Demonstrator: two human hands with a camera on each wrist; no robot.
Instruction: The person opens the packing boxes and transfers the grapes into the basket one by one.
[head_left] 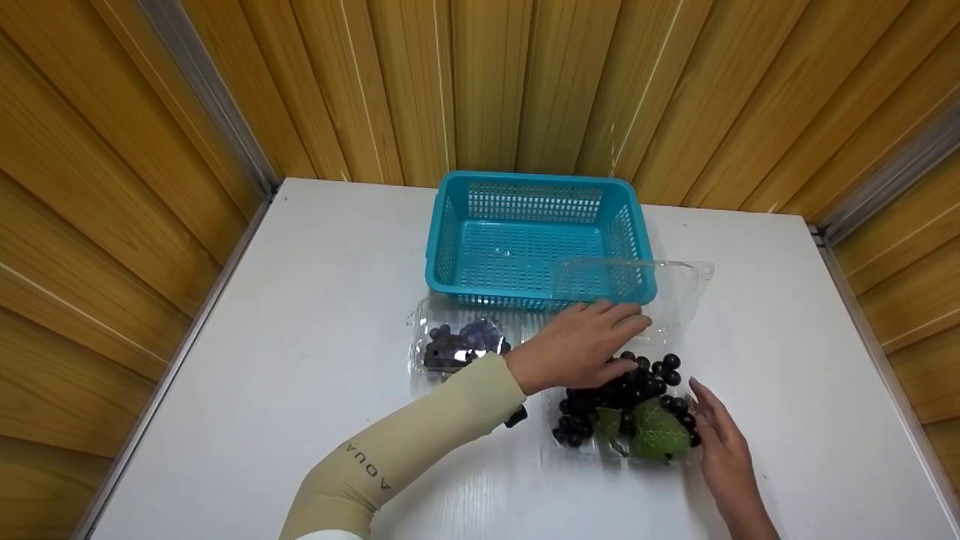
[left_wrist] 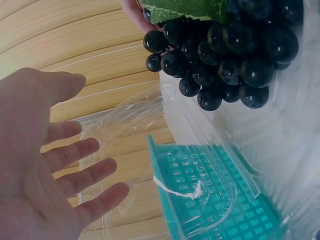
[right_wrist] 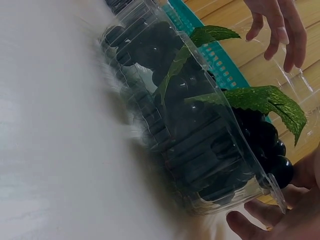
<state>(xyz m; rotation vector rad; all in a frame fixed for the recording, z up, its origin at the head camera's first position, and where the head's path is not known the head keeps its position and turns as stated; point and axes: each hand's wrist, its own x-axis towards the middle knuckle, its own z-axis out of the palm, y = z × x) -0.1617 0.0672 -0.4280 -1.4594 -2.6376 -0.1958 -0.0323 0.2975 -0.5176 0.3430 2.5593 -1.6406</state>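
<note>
Dark grapes [head_left: 622, 397] with green leaves [head_left: 660, 431] fill a clear plastic clamshell box [right_wrist: 200, 150], its transparent lid [head_left: 675, 292] raised at the back. My left hand [head_left: 585, 345] is over the back of the grapes, in front of the lid. The left wrist view shows that hand [left_wrist: 40, 165] with fingers spread, holding nothing. At the box's right side is my right hand [head_left: 724, 450], its fingers extended along the wall. In the right wrist view its fingers [right_wrist: 262, 212] lie by the box's corner; whether they press on it is unclear.
A turquoise plastic basket [head_left: 540, 292] stands behind the boxes, partly seen through the raised lid. A second clear box [head_left: 420, 349] with dark purple fruit sits to the left, partly behind the left forearm. Wood-patterned walls [head_left: 487, 90] border the white table [head_left: 300, 300].
</note>
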